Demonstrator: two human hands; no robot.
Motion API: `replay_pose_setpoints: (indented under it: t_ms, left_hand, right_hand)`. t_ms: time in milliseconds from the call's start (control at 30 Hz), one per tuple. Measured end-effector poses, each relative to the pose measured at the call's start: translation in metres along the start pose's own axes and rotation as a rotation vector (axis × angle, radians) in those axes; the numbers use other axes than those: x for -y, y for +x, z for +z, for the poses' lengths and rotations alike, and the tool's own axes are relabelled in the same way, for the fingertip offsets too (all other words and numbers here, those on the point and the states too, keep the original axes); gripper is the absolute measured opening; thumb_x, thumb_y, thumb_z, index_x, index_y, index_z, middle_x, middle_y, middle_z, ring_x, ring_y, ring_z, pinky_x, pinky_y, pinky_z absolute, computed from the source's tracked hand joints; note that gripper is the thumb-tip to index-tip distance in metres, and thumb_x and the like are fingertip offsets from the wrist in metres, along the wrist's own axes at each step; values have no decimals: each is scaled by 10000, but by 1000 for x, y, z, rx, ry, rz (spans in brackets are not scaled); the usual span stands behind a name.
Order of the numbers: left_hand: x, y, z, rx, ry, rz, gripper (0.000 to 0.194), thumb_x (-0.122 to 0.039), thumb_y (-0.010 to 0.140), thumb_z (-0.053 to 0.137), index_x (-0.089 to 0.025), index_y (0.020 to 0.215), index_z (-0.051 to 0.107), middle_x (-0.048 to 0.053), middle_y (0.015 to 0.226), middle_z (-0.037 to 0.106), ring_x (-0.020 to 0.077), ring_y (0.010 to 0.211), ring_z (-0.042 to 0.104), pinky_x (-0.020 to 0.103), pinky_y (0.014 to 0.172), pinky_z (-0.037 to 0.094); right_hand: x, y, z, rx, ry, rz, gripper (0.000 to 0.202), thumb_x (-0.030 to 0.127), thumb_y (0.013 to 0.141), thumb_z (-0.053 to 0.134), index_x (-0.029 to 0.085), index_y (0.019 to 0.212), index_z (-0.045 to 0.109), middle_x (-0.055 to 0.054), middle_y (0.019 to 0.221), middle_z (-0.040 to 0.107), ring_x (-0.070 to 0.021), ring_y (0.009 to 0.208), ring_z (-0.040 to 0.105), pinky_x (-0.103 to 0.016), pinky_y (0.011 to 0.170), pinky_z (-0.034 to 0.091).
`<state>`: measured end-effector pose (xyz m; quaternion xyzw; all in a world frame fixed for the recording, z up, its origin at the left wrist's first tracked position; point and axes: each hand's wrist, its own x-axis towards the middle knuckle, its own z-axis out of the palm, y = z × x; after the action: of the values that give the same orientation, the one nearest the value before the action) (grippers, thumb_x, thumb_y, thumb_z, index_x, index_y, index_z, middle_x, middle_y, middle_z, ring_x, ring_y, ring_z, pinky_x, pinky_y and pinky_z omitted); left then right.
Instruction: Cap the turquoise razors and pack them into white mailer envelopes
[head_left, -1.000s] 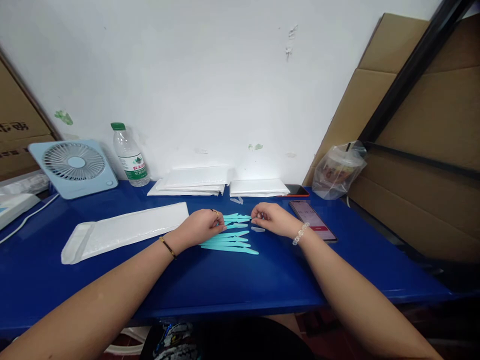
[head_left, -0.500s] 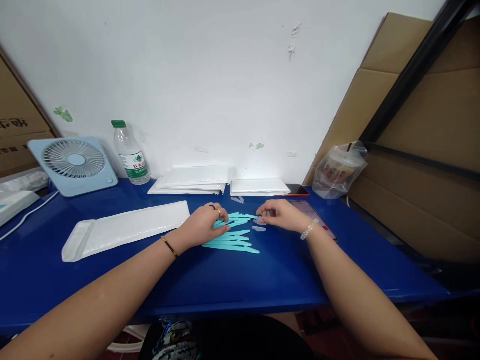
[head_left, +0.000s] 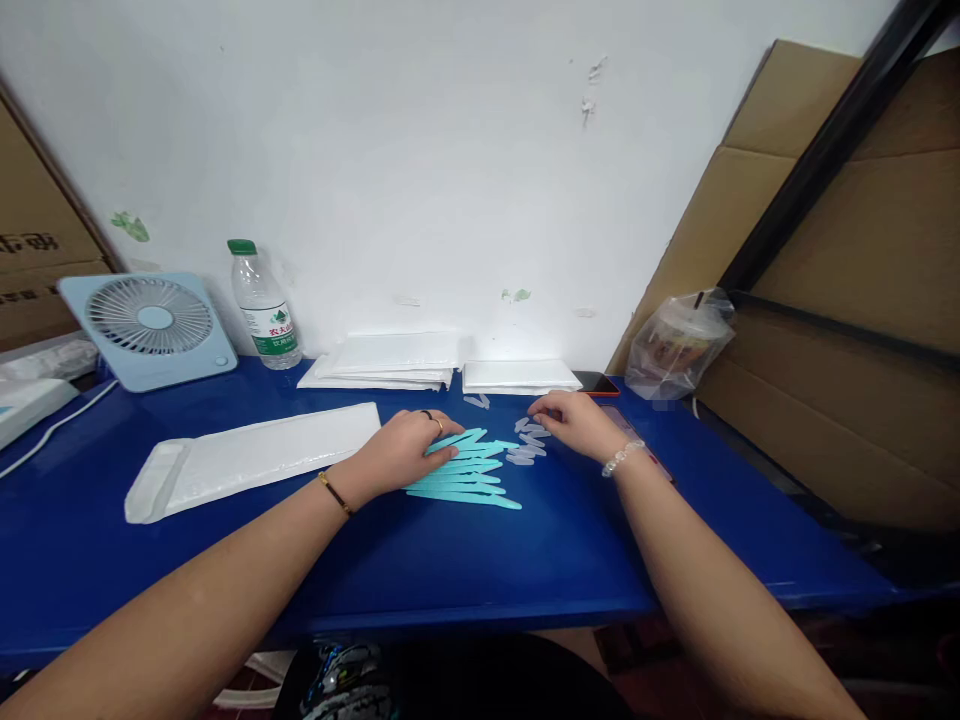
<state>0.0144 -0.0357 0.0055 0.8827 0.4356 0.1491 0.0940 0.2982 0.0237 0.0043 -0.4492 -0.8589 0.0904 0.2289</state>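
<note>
Several slim turquoise sticks (head_left: 465, 480) lie fanned out on the blue table (head_left: 465, 570), tips toward the right. My left hand (head_left: 411, 448) rests over their left ends with its fingers apart, touching the upper ones; it wears rings. Small translucent white pieces (head_left: 527, 448) are scattered just right of the stick tips. At the upper right edge of these pieces is my right hand (head_left: 576, 420), its thumb and fingertips curled close together; whether anything is between them is too small to tell.
A white padded envelope (head_left: 255, 460) lies at left. White packets (head_left: 390, 355) and smaller ones (head_left: 519, 376) sit by the wall. A fan (head_left: 154, 325) and bottle (head_left: 268, 315) stand back left. A bagged cup (head_left: 681, 340) and phone (head_left: 598, 383) are at right.
My right hand has moved slightly right and up, off the translucent pieces, and more of them show. The upper turquoise sticks have shifted a little under my left hand.
</note>
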Motion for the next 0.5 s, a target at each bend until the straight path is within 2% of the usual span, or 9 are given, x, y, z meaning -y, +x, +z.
replay_pose_setpoints:
  t_ms: [100, 233, 367, 500]
  left_hand:
    - [8, 0, 0, -34, 21, -93, 327, -394, 850, 429, -213, 1039, 625, 47, 1032, 634, 186, 866, 581, 257, 688, 419]
    - [8, -1, -1, 28, -17, -101, 268, -375, 825, 443, -223, 831, 663, 12, 804, 653, 155, 697, 565, 233, 562, 369]
    - [6, 1, -2, -6, -35, -133, 255, -368, 817, 444, -230, 851, 654, 1, 775, 646, 149, 679, 557, 228, 553, 360]
    - [14, 6, 7, -71, -13, -221, 253, -394, 783, 482, -230, 885, 644, 13, 818, 639, 163, 723, 564, 234, 560, 365]
  right_hand:
    - [-1, 1, 2, 3, -21, -7, 215, 168, 787, 498, 202, 893, 682, -33, 882, 670, -149, 730, 582, -255, 655, 433]
    - [-3, 1, 4, 19, -58, -17, 223, 149, 780, 499, 203, 892, 684, -34, 857, 671, -157, 742, 585, -255, 664, 432]
    - [-10, 3, 7, -10, -70, 10, 213, 177, 797, 501, 199, 913, 678, -46, 875, 656, -158, 740, 574, -264, 677, 430]
    - [-16, 8, 16, 11, -52, -8, 207, 208, 795, 529, 203, 941, 675, -53, 898, 627, -153, 755, 560, -263, 698, 422]
